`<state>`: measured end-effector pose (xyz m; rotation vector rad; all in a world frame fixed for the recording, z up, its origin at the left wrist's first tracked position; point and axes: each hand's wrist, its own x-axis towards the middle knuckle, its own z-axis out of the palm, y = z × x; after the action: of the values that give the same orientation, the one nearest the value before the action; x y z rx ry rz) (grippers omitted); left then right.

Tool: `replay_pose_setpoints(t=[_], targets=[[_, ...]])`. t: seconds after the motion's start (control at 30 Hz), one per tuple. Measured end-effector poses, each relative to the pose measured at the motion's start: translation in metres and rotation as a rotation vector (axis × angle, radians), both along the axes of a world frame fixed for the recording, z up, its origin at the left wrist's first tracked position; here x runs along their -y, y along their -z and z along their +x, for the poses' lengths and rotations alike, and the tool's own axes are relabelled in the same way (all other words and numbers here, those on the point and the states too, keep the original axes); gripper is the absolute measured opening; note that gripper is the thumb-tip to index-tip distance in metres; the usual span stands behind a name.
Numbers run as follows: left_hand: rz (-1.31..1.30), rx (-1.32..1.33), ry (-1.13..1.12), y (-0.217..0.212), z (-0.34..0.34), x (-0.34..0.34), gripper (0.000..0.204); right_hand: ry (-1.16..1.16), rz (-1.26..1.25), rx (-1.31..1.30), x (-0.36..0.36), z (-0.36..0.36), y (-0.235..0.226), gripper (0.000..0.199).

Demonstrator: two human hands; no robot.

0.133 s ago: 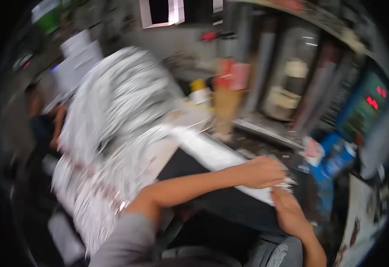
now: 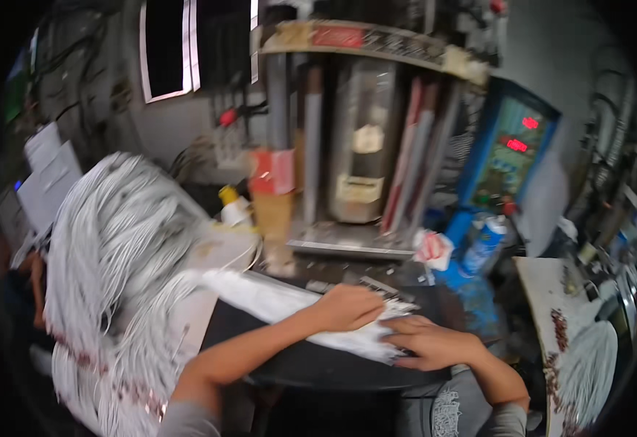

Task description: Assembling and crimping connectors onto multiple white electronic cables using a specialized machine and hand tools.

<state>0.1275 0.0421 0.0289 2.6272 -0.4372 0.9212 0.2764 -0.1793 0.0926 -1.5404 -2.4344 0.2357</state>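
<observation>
Here, left grip [image 2: 349, 307] clasps white bundle [image 2: 275, 301], right grip [image 2: 426, 344] lies spread near table edge [image 2: 340, 382].

The location is a workshop of the industrial cable-assembly type. Indicators: a column-framed bench machine [image 2: 347, 250]; a blue-framed control panel [image 2: 504, 156] with a lit red digital display; a large heap of pale cables [image 2: 115, 240]; a second cable bundle [image 2: 588, 373] on a side bench [image 2: 540, 280]; a blue spray can [image 2: 484, 245]; a black worktop [image 2: 289, 370].

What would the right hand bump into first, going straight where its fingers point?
The right hand would probably meet the white wires, which it seems to touch; depth is unclear.
</observation>
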Motion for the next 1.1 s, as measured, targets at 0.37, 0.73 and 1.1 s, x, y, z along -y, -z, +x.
replay_pose_setpoints(t=[0.37,0.73,1.1], targets=[[0.282,-0.33,-0.281,0.108,0.037,-0.029,0.064,-0.066,0.617,-0.25,-0.111,-0.04,0.042,0.02],[0.227,0.225,-0.061,0.067,0.029,-0.005,0.038,0.015,0.571,-0.354,-0.103,-0.029,0.043,0.021],[0.57,-0.496,-0.456,0.12,0.066,-0.004,0.038,0.016,0.567,-0.351,-0.101,-0.038,0.051,0.023]])
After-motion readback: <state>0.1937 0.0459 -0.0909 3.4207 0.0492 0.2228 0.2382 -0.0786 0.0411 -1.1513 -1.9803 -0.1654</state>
